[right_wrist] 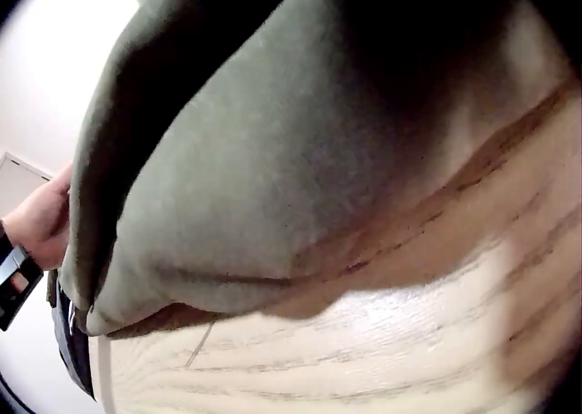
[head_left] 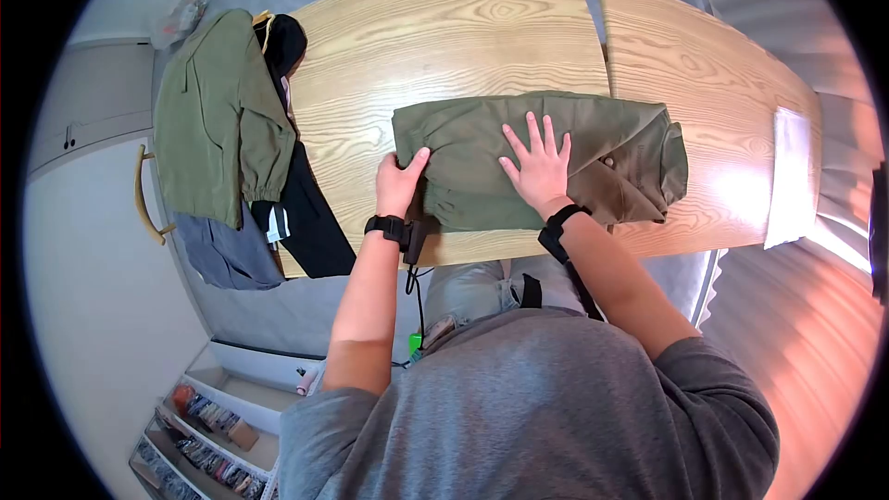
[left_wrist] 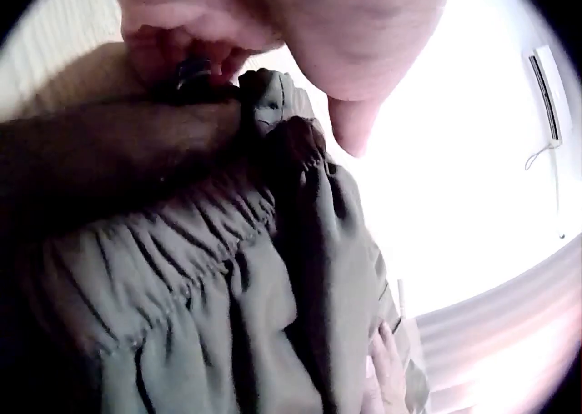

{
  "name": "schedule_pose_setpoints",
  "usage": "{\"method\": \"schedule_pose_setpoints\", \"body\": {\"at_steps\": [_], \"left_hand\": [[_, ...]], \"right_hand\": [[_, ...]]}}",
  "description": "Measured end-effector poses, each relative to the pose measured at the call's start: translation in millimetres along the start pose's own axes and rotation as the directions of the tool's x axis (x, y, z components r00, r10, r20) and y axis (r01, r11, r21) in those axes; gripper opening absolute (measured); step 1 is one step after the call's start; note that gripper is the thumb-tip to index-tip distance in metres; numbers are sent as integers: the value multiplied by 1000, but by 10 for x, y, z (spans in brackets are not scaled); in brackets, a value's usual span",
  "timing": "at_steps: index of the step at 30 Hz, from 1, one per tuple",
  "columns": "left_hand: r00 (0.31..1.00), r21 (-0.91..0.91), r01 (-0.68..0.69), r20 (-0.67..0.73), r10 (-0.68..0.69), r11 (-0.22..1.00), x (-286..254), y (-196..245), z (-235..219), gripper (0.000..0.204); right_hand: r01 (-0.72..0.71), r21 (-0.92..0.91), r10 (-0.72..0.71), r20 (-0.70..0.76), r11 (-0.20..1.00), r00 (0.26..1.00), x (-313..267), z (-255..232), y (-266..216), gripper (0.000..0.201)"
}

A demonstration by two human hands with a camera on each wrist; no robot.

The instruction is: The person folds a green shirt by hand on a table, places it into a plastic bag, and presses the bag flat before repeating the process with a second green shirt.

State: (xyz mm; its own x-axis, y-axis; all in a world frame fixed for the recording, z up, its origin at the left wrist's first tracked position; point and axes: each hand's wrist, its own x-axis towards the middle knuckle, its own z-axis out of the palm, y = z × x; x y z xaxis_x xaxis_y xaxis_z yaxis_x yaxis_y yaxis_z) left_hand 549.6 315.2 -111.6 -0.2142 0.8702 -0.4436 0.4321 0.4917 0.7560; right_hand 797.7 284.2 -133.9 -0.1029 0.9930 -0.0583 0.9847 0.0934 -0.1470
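Observation:
A folded olive-green jacket (head_left: pixel 463 143) lies across the near part of the wooden table, with a round snap button and faint lettering towards its right end. My left hand (head_left: pixel 398 187) grips its left edge, thumb on top and fingers tucked beneath. In the left wrist view, the fingers of the left hand (left_wrist: pixel 273 23) curl at the jacket's gathered elastic edge (left_wrist: pixel 182 259). Flat on the middle of the cloth rests my right hand (head_left: pixel 539 167), fingers spread. The right wrist view shows a fold of the jacket (right_wrist: pixel 236 178) close up over the wood.
At the table's left end hang another olive jacket (head_left: pixel 208 120), black trousers (head_left: pixel 315 222) and a grey-blue garment (head_left: pixel 227 250). A second tabletop (head_left: pixel 704 65) adjoins on the right, with a white sheet (head_left: pixel 790 176) at its edge. A cable (head_left: pixel 419 306) hangs below my left wrist.

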Motion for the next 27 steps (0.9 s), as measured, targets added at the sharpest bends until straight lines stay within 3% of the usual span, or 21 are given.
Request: {"method": "schedule_pose_setpoints", "body": {"at_steps": [1,3,5,8,9,11,13,15,17,19,21,24,25,27], "left_hand": [[1000,0,0,1,0,1000,39,-117,-2,60],[990,303,-141,71,125,942,95,-236,2,56],[994,322,-96,87,72,942,14,-216,9,52],[982,-132,-126,123,143,983,-42,-351,70,44],[982,-130,-125,127,142,983,-14,-513,85,44],[990,-305,113,120,-80,946,75,-751,99,43],[975,-382,181,192,-113,906,-57,-514,-18,41],[887,-402,417,375,-269,815,-74,-453,-93,40],[861,-487,439,468,-199,755,-142,-397,-97,40],[901,-450,264,432,-51,853,-184,-307,-91,43],[908,-450,247,416,-43,858,-214,-218,-58,42],[929,-453,73,356,105,888,-260,-93,-13,35],[926,-452,70,361,111,889,-297,17,-2,35],[905,-326,-146,338,260,934,-406,221,39,35]], "right_hand": [[5,-4,-5,-5,1000,1000,-6,5,5,54],[8,-7,-8,-12,1000,1000,-2,14,20,53],[47,3,-47,-18,999,999,-3,18,69,53],[42,6,-42,-9,999,999,-9,-56,62,53],[28,17,-28,-1,999,1000,-18,-71,44,53],[-35,52,38,-49,998,998,-115,-109,-82,54],[-1,78,5,-42,997,999,-253,-147,-225,55],[-2,74,5,-47,997,999,-310,-102,-295,55],[19,128,-18,-12,992,1000,-380,24,-309,55],[6,110,-3,-27,994,1000,-391,52,-300,54],[14,101,-9,-46,995,999,-384,54,-301,53],[12,115,-6,-51,993,999,-387,23,-297,53],[16,128,-10,-44,992,999,-381,20,-292,53],[6,139,0,-41,990,999,-384,28,-293,53]]}}
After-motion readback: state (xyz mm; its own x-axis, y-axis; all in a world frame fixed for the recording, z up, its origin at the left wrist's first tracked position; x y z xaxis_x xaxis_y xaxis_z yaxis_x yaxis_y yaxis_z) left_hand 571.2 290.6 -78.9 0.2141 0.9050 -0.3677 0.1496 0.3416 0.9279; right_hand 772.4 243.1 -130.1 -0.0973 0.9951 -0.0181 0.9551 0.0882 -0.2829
